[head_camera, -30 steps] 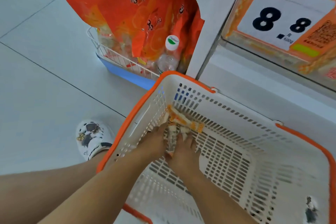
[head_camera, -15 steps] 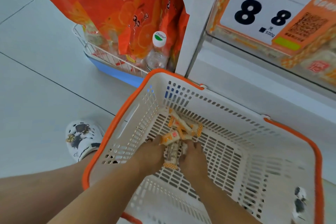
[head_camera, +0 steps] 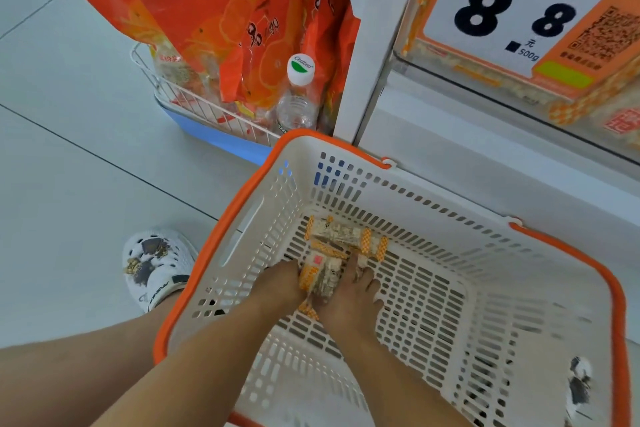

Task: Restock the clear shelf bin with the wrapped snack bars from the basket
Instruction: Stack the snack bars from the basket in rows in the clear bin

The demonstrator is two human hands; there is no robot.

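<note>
Snack bars [head_camera: 327, 262] pressed between both hands [head_camera: 320, 288].

A retail shop aisle is shown. This is indicated by a large price label [head_camera: 526, 7] reading 8.8 per 500g, with a QR code, fixed to the front of a clear shelf bin [head_camera: 485, 80] on white shelving, and by an orange-rimmed plastic shopping basket [head_camera: 408, 191] set on the pale tiled floor [head_camera: 69, 184]. A wire floor rack [head_camera: 194, 107] stocked with orange packaged goods [head_camera: 221, 21] is seen beside the shelving.
</note>
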